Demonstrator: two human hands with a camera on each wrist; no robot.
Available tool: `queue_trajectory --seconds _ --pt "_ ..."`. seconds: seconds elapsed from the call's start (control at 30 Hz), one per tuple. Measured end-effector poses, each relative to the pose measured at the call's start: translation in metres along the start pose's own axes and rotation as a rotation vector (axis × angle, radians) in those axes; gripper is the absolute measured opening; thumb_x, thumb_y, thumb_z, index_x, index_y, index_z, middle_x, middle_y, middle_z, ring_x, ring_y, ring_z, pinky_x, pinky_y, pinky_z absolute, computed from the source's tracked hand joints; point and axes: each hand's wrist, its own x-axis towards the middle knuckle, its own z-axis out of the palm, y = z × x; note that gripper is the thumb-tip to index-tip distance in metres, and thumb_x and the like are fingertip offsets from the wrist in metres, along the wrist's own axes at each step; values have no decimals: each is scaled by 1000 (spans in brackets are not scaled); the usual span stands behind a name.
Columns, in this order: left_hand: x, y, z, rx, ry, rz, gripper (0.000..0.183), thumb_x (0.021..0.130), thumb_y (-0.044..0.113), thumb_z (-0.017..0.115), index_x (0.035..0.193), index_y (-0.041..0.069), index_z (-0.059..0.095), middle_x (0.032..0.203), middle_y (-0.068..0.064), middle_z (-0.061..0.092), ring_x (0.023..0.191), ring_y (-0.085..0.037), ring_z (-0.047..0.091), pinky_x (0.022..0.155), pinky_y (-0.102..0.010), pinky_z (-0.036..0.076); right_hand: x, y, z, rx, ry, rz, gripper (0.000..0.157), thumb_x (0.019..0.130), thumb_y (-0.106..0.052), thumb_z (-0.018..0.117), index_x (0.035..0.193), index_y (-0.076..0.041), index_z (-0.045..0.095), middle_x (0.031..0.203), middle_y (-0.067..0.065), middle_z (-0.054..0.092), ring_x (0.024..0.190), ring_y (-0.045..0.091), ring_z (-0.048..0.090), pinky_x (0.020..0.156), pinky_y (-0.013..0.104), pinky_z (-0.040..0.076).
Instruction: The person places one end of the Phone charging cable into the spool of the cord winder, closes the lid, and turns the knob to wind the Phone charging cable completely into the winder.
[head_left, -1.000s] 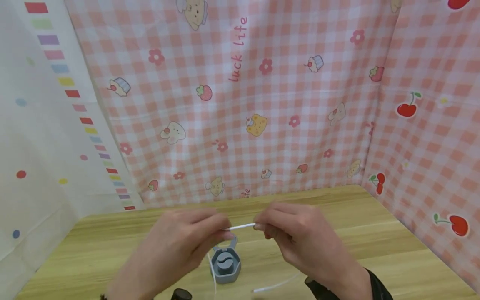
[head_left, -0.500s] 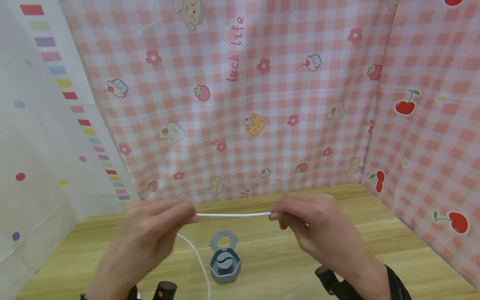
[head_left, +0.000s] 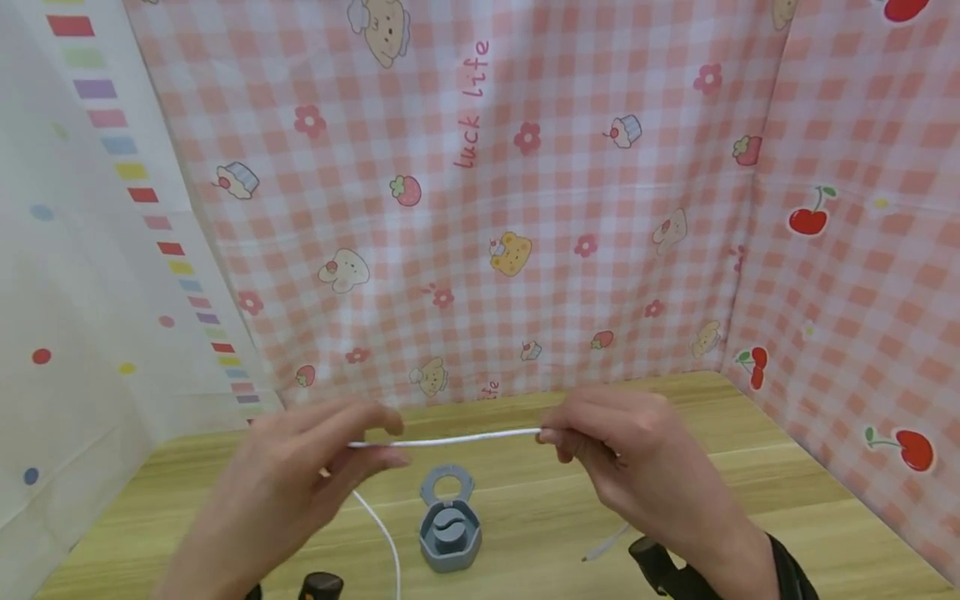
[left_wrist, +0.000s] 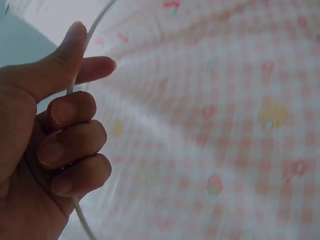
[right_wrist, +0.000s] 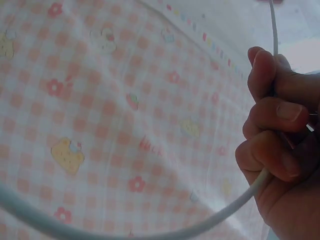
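Honestly, the cable (head_left: 465, 437) looks light and bendy, strung between the right hand (head_left: 626, 454), pinching it, and the left hand (head_left: 292, 467), three fingers curled round it, so I'd grab just beside the fingertips.

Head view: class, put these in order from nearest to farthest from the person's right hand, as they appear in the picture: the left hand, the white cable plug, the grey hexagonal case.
From the right hand:
1. White cable plug, just below it.
2. Grey hexagonal case, to its left and lower.
3. Left hand, farther left, past the case.
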Motion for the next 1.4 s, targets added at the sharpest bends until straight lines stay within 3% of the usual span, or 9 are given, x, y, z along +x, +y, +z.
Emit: queue_trajectory --seconds 0.13,0.27,0.5,0.67,0.8,1.03,1.2,1.3,1.4 --pt "16 25 27 28 -29 79 9 85 20 67 83 13 62 69 12 55 52 4 41 43 -9 38 2 -13 14 66 -15 -43 7 86 -5 65 85 -12 67 68 -7 56 59 0 46 48 13 42" --pt "21 33 36 49 -12 92 12 83 13 68 77 13 58 63 10 46 49 1 32 40 -8 29 3 -18 20 105 -27 -45 7 87 -5 64 86 -13 65 67 -7 54 58 -1 44 48 12 41" --pt "-1 -3 -1 102 164 -41 22 93 25 58 79 10 65 66 9 56 54 -1 44 47 -15 38 0 0 -3 6 17 35 20 93 -27 57 80 -14 66 63 -9 54 57 0 45 48 14 41" --pt "-12 -24 -24 181 248 -100 14 82 20 71 75 9 68 63 6 56 50 0 34 44 -14 28 -2 7 -15 -38 35 47 17 90 -25 61 77 -14 67 62 -9 55 55 0 44 47 14 39" --pt "-12 -21 -23 122 161 -94 10 78 19 74 78 11 67 67 8 57 53 0 38 45 -12 31 -1 5 -12 -48 28 39 17 91 -24 61 77 -15 66 62 -10 53 55 -1 43 47 13 38" --pt "8 6 15 33 8 -10 35 98 35 45 81 12 64 69 10 58 56 0 46 46 -14 43 0 -9 7 121 -79 21 13 88 -6 63 83 -18 60 63 -12 46 54 -3 38 46 8 34" --pt "16 24 41 -9 -97 42 13 87 14 65 76 14 57 63 9 47 48 0 31 42 -8 27 1 -15 19 232 -150 1 13 91 -3 58 88 -16 57 60 -10 43 52 -3 36 47 8 34" --pt "16 27 46 -43 -123 43 18 80 5 71 77 15 56 63 9 46 48 -1 28 43 -9 26 0 -15 19 237 -168 1 8 94 -8 54 90 -14 57 61 -8 43 53 -1 35 49 10 35" --pt "14 22 40 -70 -105 22 11 91 15 60 80 13 58 66 8 51 51 -1 37 44 -10 35 0 -11 13 217 -164 15 10 96 -16 51 89 -14 59 61 -8 43 53 -1 34 49 11 36"
